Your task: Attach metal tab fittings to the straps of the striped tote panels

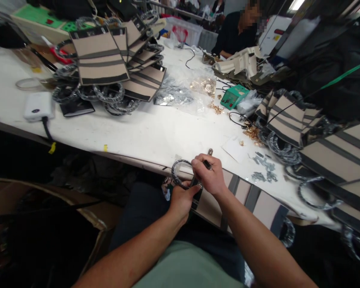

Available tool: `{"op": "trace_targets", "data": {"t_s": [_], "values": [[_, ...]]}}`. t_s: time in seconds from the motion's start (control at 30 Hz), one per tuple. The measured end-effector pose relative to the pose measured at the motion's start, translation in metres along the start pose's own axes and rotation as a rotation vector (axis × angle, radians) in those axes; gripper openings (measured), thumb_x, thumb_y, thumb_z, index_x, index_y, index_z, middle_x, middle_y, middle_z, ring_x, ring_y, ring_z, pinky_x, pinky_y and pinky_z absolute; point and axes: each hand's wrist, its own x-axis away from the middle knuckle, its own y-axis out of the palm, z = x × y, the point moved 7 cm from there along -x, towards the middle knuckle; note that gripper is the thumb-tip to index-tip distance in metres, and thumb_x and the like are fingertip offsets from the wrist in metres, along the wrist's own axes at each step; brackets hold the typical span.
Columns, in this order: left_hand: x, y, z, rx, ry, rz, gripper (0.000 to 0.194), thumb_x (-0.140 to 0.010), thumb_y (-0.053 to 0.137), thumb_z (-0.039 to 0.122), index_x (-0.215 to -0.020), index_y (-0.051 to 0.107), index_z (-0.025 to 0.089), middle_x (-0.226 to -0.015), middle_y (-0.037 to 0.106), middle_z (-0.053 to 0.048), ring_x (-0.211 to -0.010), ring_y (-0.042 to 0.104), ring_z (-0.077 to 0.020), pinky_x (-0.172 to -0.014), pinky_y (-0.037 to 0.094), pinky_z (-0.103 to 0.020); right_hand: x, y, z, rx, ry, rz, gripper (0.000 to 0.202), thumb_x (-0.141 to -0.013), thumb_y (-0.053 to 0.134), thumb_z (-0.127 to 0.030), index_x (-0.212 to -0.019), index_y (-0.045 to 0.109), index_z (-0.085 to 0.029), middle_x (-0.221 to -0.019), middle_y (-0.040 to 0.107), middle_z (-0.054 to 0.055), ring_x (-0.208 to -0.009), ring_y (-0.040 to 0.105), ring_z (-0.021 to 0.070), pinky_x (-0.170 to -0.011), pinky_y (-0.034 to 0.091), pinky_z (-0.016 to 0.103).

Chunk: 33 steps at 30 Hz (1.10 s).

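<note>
A beige panel with dark grey stripes [241, 188] lies over the table's front edge and the person's lap. At its left end is a ring-shaped handle wrapped in clear plastic [176, 172]. My left hand [181, 200] pinches the panel's dark end beside the handle, its thumb near a small metal part. Just above it, my right hand [209, 174] is closed around a slim dark tool [208, 164], over the same end of the panel. The tool's tip is hidden by the fingers.
Striped panels with wrapped handles [100, 56] are piled at the left, more [288, 116] at the right. A green box [234, 96], gold parts [216, 108] and grey pieces [264, 166] lie on the white table [138, 136]. Another person [237, 32] sits opposite. An open carton [102, 236] stands lower left.
</note>
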Motion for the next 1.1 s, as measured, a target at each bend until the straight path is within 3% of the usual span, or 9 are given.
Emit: {"op": "trace_targets", "data": {"t_s": [0.13, 0.23, 0.4, 0.53, 0.63, 0.83, 0.97, 1.1], "values": [[-0.001, 0.001, 0.004, 0.002, 0.048, -0.02, 0.025, -0.06, 0.089, 0.032, -0.066, 0.073, 0.014, -0.068, 0.069, -0.002, -0.063, 0.058, -0.0136, -0.06, 0.041, -0.025, -0.002, 0.014, -0.007, 0.169, -0.03, -0.113, 0.034, -0.086, 0.058, -0.033, -0.057, 0.047, -0.02, -0.052, 0.041, -0.006, -0.052, 0.037, 0.0097, -0.052, 0.029, 0.026], [-0.001, 0.001, 0.004, 0.005, 0.046, -0.024, 0.024, -0.062, 0.087, 0.033, -0.066, 0.073, 0.014, -0.067, 0.069, -0.002, -0.064, 0.059, -0.0144, -0.061, 0.041, -0.025, 0.004, 0.01, -0.001, 0.192, -0.066, -0.121, 0.034, -0.087, 0.058, -0.032, -0.058, 0.047, -0.02, -0.053, 0.041, -0.005, -0.052, 0.038, 0.01, -0.053, 0.03, 0.026], [-0.001, -0.001, -0.002, 0.009, -0.012, 0.007, 0.022, -0.059, 0.086, 0.028, -0.068, 0.073, 0.013, -0.065, 0.071, -0.004, -0.06, 0.061, -0.0151, -0.06, 0.043, -0.026, 0.02, -0.018, 0.009, -0.114, -0.12, 0.063, 0.037, -0.093, 0.059, -0.034, -0.06, 0.048, -0.021, -0.055, 0.049, -0.003, -0.051, 0.044, 0.0124, -0.053, 0.035, 0.028], [0.0, 0.0, -0.007, 0.012, -0.072, -0.002, 0.023, -0.059, 0.085, 0.03, -0.07, 0.073, 0.012, -0.064, 0.071, -0.005, -0.055, 0.061, -0.0159, -0.055, 0.044, -0.027, 0.028, -0.036, -0.015, -0.375, -0.245, 0.21, 0.033, -0.093, 0.061, -0.031, -0.062, 0.052, -0.022, -0.052, 0.046, -0.004, -0.045, 0.044, 0.0122, -0.046, 0.035, 0.028], [0.001, 0.002, -0.006, 0.007, -0.085, -0.021, 0.023, -0.06, 0.084, 0.03, -0.071, 0.073, 0.012, -0.064, 0.071, -0.005, -0.054, 0.06, -0.0148, -0.054, 0.044, -0.026, 0.03, -0.035, -0.027, -0.403, -0.341, 0.228, 0.032, -0.092, 0.063, -0.032, -0.062, 0.054, -0.022, -0.053, 0.047, -0.004, -0.046, 0.044, 0.0127, -0.047, 0.037, 0.028], [0.001, 0.002, -0.001, -0.006, -0.055, -0.012, 0.022, -0.058, 0.086, 0.029, -0.063, 0.071, 0.013, -0.058, 0.068, -0.002, -0.052, 0.057, -0.0113, -0.053, 0.042, -0.023, 0.028, -0.023, 0.009, -0.301, -0.198, 0.194, 0.035, -0.094, 0.062, -0.032, -0.062, 0.052, -0.021, -0.055, 0.05, -0.003, -0.05, 0.045, 0.0127, -0.051, 0.037, 0.029], [0.0, 0.001, -0.003, -0.008, -0.067, -0.007, 0.026, -0.058, 0.088, 0.031, -0.069, 0.074, 0.012, -0.065, 0.072, -0.005, -0.055, 0.062, -0.015, -0.055, 0.046, -0.026, 0.033, -0.025, 0.011, -0.308, -0.244, 0.236, 0.036, -0.093, 0.062, -0.038, -0.063, 0.05, -0.022, -0.055, 0.05, -0.003, -0.05, 0.047, 0.0132, -0.053, 0.04, 0.03], [0.001, 0.001, -0.003, -0.014, -0.075, -0.002, 0.029, -0.057, 0.089, 0.032, -0.073, 0.075, 0.012, -0.069, 0.074, -0.007, -0.058, 0.064, -0.0164, -0.058, 0.048, -0.027, 0.036, -0.038, 0.019, -0.155, -0.113, 0.268, 0.039, -0.092, 0.061, -0.042, -0.061, 0.05, -0.022, -0.054, 0.051, -0.003, -0.05, 0.046, 0.0133, -0.052, 0.039, 0.029]]}}
